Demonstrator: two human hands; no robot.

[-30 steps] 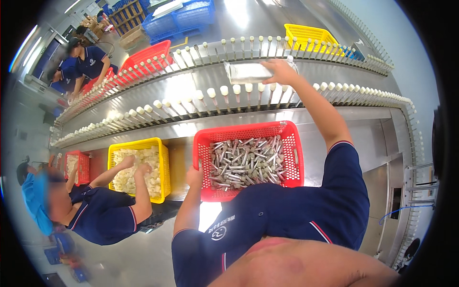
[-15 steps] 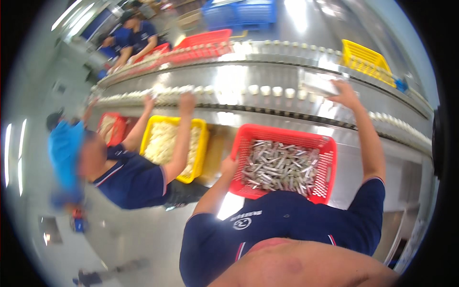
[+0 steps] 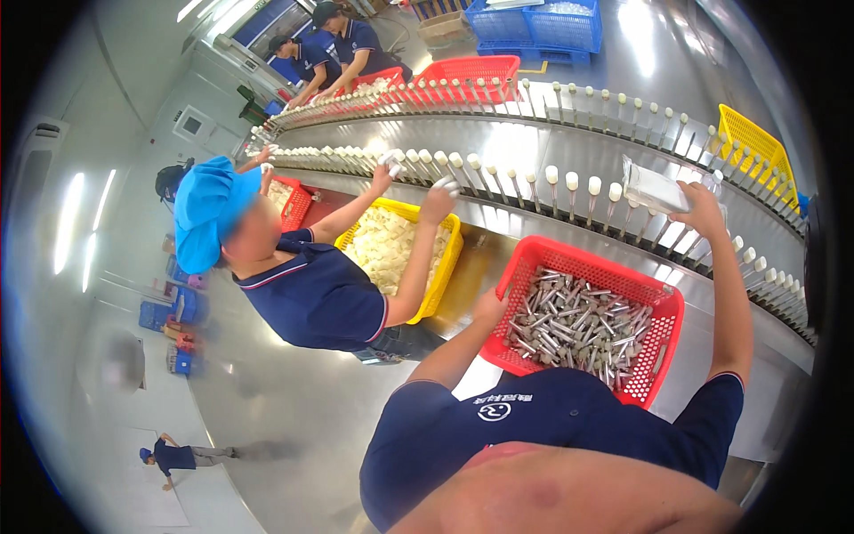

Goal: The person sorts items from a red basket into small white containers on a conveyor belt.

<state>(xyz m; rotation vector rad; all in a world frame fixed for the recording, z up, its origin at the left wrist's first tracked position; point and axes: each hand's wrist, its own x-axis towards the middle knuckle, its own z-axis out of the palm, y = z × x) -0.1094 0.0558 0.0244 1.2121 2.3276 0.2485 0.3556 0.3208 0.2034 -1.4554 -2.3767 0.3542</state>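
Observation:
My left hand [image 3: 490, 308] grips the near-left rim of a red plastic basket [image 3: 583, 259] filled with several silver metal tubes [image 3: 578, 325]. My right arm is stretched up to the conveyor, where my right hand [image 3: 703, 210] holds a clear plastic packet [image 3: 653, 187] against the row of white-capped pegs [image 3: 569, 182]. The basket sits between my chest and the steel conveyor.
A co-worker in a blue cap [image 3: 206, 203] stands at my left with both hands on the pegs, above a yellow basket [image 3: 442, 267] of white pieces. Two more people work at the far end by red baskets [image 3: 476, 69]. Blue crates [image 3: 543, 22] and a yellow basket [image 3: 752, 142] lie beyond the conveyor.
My view has swung left, bringing the blue-capped co-worker toward the middle. My left hand stays on the red basket and my right hand stays up at the pegs with the clear packet.

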